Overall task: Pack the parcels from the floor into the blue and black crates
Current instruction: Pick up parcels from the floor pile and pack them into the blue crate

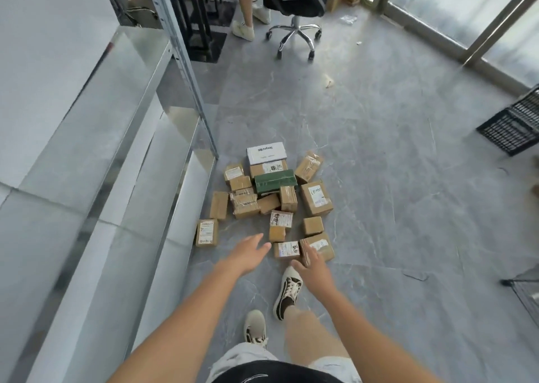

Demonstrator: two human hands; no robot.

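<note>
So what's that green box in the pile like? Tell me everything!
The dark green rectangular box is the only green parcel in the heap of brown cardboard parcels on the grey floor. It looks shiny, as if wrapped in film or tape. It lies flat, long side across the picture, near the back of the pile. A brown labelled parcel sits right behind it, and smaller brown ones crowd its front and sides. Neither hand touches it.

Bare forearms, black top (277,372), pale shorts (242,356), black-and-cream laced sneakers (287,293)
</note>
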